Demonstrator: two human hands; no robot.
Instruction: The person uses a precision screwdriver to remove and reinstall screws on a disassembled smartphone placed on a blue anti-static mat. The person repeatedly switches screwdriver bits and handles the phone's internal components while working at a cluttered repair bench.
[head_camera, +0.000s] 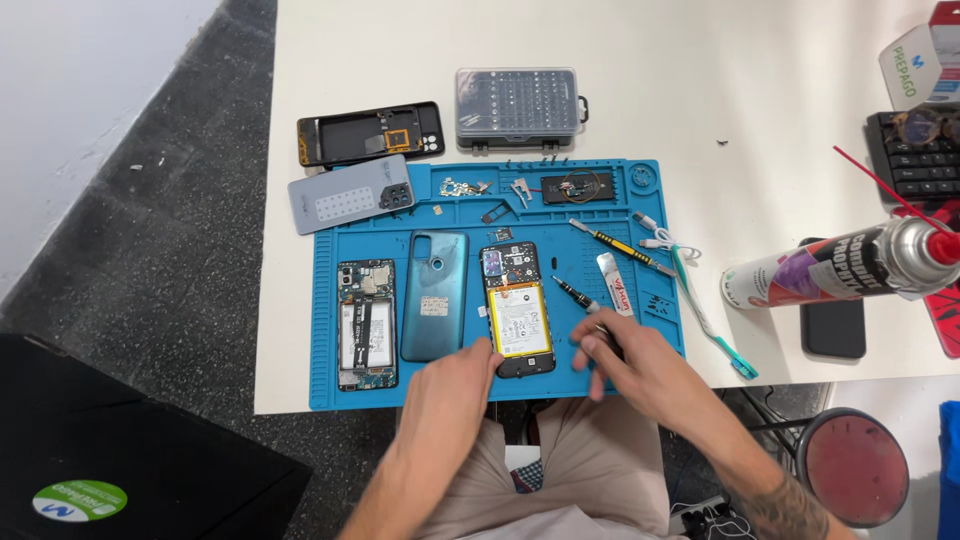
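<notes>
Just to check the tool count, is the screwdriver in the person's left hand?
No, the right hand holds the screwdriver; the left hand steadies the opened phone.

Two opened phones, three back covers, one screwdriver, one spray can.

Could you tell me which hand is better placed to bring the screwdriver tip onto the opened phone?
Probably the right hand: it holds the screwdriver beside the opened phone. The left hand rests at the phone's lower edge.
</notes>
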